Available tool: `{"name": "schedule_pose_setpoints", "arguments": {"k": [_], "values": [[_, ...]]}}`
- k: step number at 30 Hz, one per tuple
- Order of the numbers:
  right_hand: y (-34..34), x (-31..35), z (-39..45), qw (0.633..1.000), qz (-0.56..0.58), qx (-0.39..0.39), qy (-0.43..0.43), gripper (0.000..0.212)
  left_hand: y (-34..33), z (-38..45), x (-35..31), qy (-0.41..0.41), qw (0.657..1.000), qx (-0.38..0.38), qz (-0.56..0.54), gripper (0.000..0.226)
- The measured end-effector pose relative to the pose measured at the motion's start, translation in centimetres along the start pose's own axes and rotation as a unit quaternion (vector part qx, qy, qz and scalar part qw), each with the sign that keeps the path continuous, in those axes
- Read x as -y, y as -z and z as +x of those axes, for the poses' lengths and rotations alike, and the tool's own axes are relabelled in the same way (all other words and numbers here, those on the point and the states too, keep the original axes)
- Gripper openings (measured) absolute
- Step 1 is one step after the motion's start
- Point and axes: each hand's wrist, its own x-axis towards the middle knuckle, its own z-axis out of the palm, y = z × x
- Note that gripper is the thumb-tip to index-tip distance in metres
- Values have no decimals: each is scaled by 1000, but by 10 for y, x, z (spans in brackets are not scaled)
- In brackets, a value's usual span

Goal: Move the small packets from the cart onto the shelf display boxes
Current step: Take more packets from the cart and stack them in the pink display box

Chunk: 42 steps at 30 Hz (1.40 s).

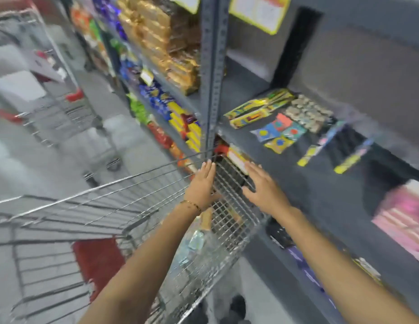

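A wire shopping cart (133, 183) stands against the grey shelf (297, 174). My left hand (202, 183) hangs over the cart's far right corner, fingers straight and holding nothing. My right hand (264, 188) is spread flat just right of it, above the cart's right rim, also holding nothing. Small packets (194, 242) in clear wrap lie inside the cart below my left forearm, blurred. On the shelf lie small colourful packets (279, 133), yellow display boxes (255, 111) and a pack of grey pieces (309, 113).
A grey shelf upright (214, 73) rises beside the cart's corner. Left of it, shelves hold stacked biscuit and snack packs (171, 43). A pink box (405, 218) sits at the shelf's right end. A second cart (63, 108) stands farther down the aisle.
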Motion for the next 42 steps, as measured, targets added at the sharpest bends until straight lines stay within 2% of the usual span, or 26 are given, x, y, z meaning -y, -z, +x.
{"name": "schedule_pose_setpoints", "arguments": {"k": [2,5,10,13,17,22,27,30,33,38,39,42], "values": [[-41,17,23,996,-34,81,29,67,-12,-12,46,48,998,27,-6,95],[-100,30,48,979,-77,186,45,70,-40,-25,100,82,992,89,45,95],[-200,11,78,956,-94,278,-12,81,-96,-29,174,88,975,173,110,69],[-254,-13,88,948,-99,299,-36,87,-135,-15,212,25,986,119,119,58],[-310,-43,95,956,-118,267,-44,97,-180,0,242,15,950,230,209,60],[-342,-64,97,953,-167,251,-8,98,-208,17,252,-6,948,237,213,69],[-339,-65,105,962,-151,226,5,97,-204,21,256,-7,953,219,209,75],[-320,-55,103,964,-135,228,14,102,-188,20,246,36,958,223,174,96],[-287,-40,102,966,-121,227,28,101,-156,17,219,60,970,196,133,90],[-196,-8,75,970,-123,207,39,101,-89,11,156,-11,979,115,166,57],[-183,-5,69,971,-128,201,38,102,-79,11,146,-35,977,103,184,56],[-122,7,40,982,-118,150,9,101,-31,9,91,-98,978,53,174,68]]}}
